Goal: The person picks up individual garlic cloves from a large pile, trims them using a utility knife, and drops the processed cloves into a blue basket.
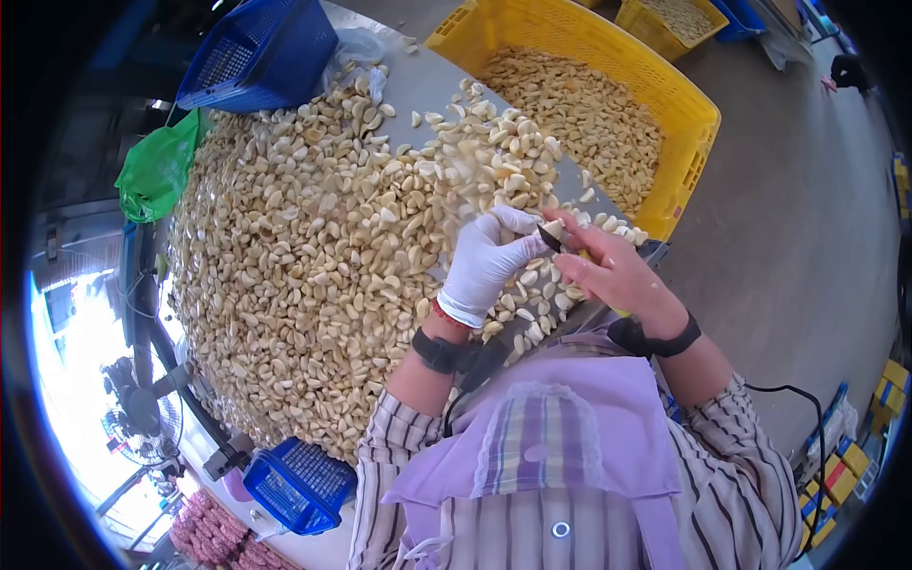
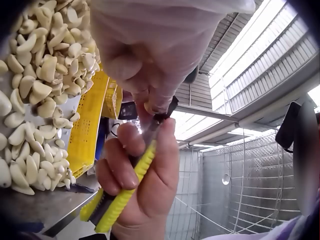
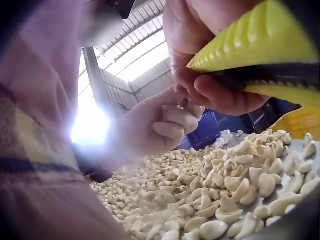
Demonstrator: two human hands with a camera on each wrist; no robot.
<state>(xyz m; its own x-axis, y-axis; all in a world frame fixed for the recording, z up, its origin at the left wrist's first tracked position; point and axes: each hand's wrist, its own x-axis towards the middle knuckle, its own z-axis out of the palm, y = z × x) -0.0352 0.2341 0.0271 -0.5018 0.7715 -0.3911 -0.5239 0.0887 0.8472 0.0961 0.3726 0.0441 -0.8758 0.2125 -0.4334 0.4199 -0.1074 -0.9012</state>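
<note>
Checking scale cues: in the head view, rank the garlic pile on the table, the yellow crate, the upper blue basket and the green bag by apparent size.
1. garlic pile
2. yellow crate
3. upper blue basket
4. green bag
The last two are close; fisheye edges make that order unsure.

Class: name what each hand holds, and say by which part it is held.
The right hand grips a knife by its yellow handle. The gloved left hand pinches a clove between fingertips.
</note>
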